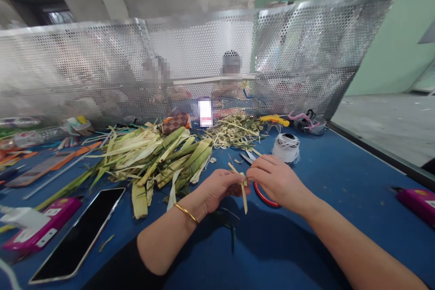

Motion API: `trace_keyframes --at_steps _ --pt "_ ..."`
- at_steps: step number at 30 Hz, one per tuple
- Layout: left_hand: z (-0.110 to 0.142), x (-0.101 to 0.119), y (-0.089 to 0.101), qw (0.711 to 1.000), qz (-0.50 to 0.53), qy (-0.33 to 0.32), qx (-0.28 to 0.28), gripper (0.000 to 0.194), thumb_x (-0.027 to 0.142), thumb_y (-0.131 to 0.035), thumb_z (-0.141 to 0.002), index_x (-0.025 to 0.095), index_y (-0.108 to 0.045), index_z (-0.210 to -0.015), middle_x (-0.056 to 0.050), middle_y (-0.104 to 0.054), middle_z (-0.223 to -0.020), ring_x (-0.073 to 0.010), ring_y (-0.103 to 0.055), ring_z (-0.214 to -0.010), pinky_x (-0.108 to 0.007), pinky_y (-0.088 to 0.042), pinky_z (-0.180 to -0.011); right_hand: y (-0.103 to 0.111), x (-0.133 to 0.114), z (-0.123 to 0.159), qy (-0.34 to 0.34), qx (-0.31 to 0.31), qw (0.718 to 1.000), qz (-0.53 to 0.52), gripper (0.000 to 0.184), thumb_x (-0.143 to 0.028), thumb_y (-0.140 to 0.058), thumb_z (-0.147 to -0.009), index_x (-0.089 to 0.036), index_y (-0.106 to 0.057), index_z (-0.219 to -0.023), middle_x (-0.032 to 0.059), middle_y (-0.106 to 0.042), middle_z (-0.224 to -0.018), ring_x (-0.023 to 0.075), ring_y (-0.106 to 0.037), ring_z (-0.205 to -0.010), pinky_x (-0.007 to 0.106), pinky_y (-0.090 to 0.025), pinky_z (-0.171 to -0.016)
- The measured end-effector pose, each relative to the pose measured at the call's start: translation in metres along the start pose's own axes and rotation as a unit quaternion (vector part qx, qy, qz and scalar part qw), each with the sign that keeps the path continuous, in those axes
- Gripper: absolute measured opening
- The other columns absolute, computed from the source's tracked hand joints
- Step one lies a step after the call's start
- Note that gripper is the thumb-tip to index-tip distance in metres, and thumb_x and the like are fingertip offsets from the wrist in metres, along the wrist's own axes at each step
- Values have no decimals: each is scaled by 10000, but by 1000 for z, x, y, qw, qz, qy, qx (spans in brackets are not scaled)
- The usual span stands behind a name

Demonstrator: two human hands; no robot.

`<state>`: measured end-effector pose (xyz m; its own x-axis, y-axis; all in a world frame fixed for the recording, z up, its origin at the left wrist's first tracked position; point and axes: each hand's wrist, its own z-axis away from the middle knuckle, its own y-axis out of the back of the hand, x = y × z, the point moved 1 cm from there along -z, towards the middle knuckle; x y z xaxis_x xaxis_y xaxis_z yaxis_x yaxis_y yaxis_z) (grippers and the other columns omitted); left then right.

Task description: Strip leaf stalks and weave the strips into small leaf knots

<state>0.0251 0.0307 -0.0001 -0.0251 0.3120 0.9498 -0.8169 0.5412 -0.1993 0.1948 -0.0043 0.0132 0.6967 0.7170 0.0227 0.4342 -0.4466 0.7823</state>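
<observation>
Between my hands is a thin, pale strip of dried husk (245,199), slanting downward from my fingers. My left hand (226,186), with a gold bangle at the wrist, pinches the strip near its middle. Close against it, my right hand (272,176) has its fingers bent and pressed together at the same spot; what they hold there is mostly hidden. Below and behind the right hand lie scissors with red handles (264,198), their blades partly covered. A spool of white string (286,147) stands just beyond.
A heap of green and pale husks (159,154) spreads at the left, with shredded scraps (238,130) behind. A phone (81,235) and a purple power strip (44,224) lie near left. Perforated metal panel (204,41) borders the blue table; people sit beyond it.
</observation>
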Motion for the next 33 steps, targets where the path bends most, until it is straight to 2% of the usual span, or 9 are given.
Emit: trace_keyframes --at_steps 4,7,10,12,17,21,24,27,33 --pt "-1 3 -2 991 -87 -101 6 246 387 -693 -653 143 -668 -676 -25 -644 -660 -143 -582 -664 -277 -448 -737 -8 1 0 -192 -27 973 -125 198 -198 -436 -882 -183 -542 -716 37 -563 -727 170 -492 -704 291 -389 -639" --pt "1 6 -4 957 -232 -174 20 216 362 -617 -714 166 -661 -636 -25 -654 -679 -151 -570 -712 -254 -430 -741 -12 0 1 -359 -64 890 -274 203 -257 -490 -825 -192 -502 -632 -24 -487 -586 131 -449 -575 252 -352 -551" --pt "5 7 -5 920 -322 -206 87 172 328 -623 -698 185 -655 -607 -23 -654 -679 -160 -562 -724 -236 -418 -710 -13 -2 2 -445 -85 805 -383 197 -308 -514 -794 -192 -508 -634 -56 -421 -518 104 -379 -482 236 -308 -485" --pt "6 7 -6 918 -321 -205 112 172 315 -612 -699 187 -648 -590 -20 -642 -649 -158 -557 -695 -236 -415 -685 -12 -2 1 -427 -68 813 -390 187 -320 -522 -795 -190 -530 -661 -47 -455 -535 108 -405 -494 241 -332 -496" --pt "5 9 -6 976 -151 -138 76 199 321 -612 -698 166 -642 -577 -18 -629 -602 -145 -565 -643 -258 -438 -701 -3 0 -1 -228 10 944 -236 138 -240 -488 -875 -203 -613 -920 47 -647 -871 178 -572 -810 312 -438 -736" --pt "4 8 -6 995 -61 -73 33 199 331 -659 -664 145 -648 -594 -11 -600 -564 -126 -541 -591 -261 -447 -687 3 0 -2 -132 -2 979 -154 197 -200 -419 -928 -192 -604 -859 59 -622 -850 176 -557 -799 305 -427 -727" --pt "2 6 -5 996 -70 -59 19 236 369 -682 -658 134 -672 -673 -21 -628 -620 -133 -560 -621 -260 -447 -690 2 1 -1 -163 -19 975 -147 180 -182 -434 -906 -188 -561 -779 48 -580 -815 162 -528 -742 279 -414 -674" --pt "3 5 -5 984 -148 -100 28 236 382 -654 -686 147 -673 -697 -17 -635 -634 -140 -558 -630 -252 -433 -671 -4 3 0 -250 -49 953 -164 146 -170 -484 -839 -191 -521 -700 17 -555 -735 149 -502 -677 261 -384 -614" --pt "9 5 -11 882 -391 -228 134 165 254 -569 -703 176 -642 -579 -5 -597 -585 -129 -492 -615 -224 -352 -605 -13 0 -1 -395 -98 864 -296 188 -294 -506 -797 -197 -518 -636 -31 -513 -564 133 -476 -565 249 -375 -546"
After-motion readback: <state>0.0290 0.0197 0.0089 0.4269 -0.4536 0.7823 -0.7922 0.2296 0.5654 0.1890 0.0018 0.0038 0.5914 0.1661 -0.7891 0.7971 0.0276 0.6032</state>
